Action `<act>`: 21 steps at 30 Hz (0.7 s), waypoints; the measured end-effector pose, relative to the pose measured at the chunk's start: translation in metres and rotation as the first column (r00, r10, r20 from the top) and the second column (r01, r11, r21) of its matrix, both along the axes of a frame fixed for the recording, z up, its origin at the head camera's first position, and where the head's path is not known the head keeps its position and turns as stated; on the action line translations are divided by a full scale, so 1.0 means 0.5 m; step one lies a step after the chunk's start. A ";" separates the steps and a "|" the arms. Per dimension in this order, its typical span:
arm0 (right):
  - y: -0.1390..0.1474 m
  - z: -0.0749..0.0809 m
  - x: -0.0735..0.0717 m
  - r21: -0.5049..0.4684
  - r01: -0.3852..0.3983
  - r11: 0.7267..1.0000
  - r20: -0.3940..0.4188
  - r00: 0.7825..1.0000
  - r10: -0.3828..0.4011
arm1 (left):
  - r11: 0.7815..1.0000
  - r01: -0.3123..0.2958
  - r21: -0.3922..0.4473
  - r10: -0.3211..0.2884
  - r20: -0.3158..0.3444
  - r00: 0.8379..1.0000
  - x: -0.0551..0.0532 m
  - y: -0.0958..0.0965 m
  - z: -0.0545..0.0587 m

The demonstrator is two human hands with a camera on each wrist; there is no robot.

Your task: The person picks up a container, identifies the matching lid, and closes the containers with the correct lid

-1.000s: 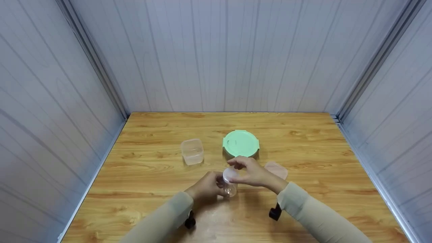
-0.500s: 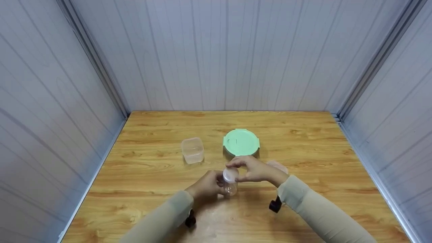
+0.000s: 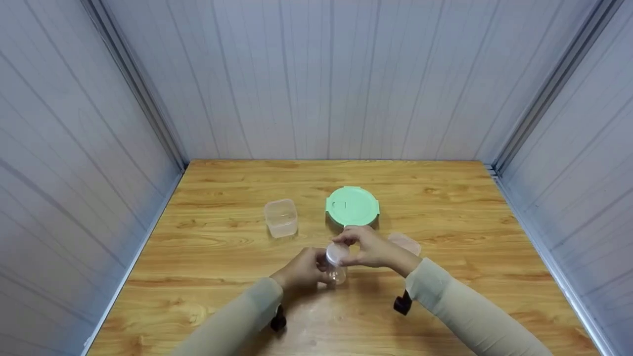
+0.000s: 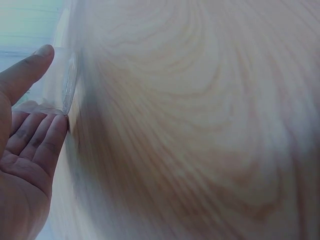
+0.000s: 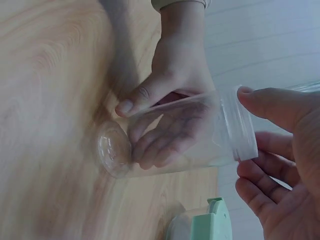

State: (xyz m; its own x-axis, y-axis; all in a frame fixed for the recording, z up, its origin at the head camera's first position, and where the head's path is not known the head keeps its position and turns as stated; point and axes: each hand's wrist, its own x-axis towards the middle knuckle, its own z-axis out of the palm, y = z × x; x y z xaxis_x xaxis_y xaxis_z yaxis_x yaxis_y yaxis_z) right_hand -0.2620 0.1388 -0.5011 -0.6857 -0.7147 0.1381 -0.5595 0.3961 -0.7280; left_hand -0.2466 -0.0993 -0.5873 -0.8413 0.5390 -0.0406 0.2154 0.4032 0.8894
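Note:
A clear plastic jar (image 3: 337,275) with a whitish translucent lid (image 3: 338,253) stands upright on the table, near its middle. My left hand (image 3: 304,271) grips the jar's body from the left. In the right wrist view that thumb lies along the near side, and the fingers show through the clear wall. My right hand (image 3: 374,248) holds the lid (image 5: 239,125) from the right, thumb on one side of its rim and fingertips on the other. In the left wrist view only the jar's lower part (image 4: 69,82) shows beside my fingers.
A round container with a mint-green lid (image 3: 352,206) stands just beyond my right hand. Back left is a clear square tub (image 3: 281,218), without a lid on it. A flat translucent lid (image 3: 405,243) lies partly behind my right wrist. Panelled walls (image 3: 316,79) enclose the wooden table (image 3: 207,267).
The right fingers, raised off the lid's far side a second ago, have come down and round its edge. The left hand and the jar stay nearly in place.

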 end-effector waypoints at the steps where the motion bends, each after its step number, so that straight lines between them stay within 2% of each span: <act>1: -0.002 -0.004 0.003 -0.012 0.028 1.000 0.004 1.000 -0.028 | 1.000 0.000 0.001 0.000 0.001 1.000 0.000 0.000 0.000; 6: -0.012 -0.023 0.020 -0.073 0.158 0.985 0.018 0.987 -0.157 | 1.000 -0.001 -0.003 0.001 -0.012 1.000 -0.001 0.000 0.001; 12: -0.027 -0.039 0.040 -0.113 0.270 0.956 0.009 0.963 -0.271 | 1.000 -0.009 0.005 0.008 0.020 1.000 -0.002 -0.001 0.000; 17: -0.030 -0.047 0.047 -0.101 0.317 0.943 -0.023 0.947 -0.320 | 1.000 -0.007 0.018 0.006 0.034 0.999 0.000 0.001 0.001; 21: -0.025 -0.045 0.045 -0.066 0.316 0.946 -0.019 0.948 -0.318 | 1.000 -0.012 0.023 0.011 0.067 0.998 0.001 0.005 0.002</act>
State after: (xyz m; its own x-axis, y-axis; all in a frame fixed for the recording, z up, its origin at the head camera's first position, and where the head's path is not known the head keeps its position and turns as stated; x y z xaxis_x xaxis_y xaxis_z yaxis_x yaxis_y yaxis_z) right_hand -0.2394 0.1263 -0.5238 -0.8704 -0.4507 0.1979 -0.4335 0.5112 -0.7422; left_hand -0.2459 -0.0970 -0.5865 -0.8434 0.5307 -0.0843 0.1508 0.3844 0.9108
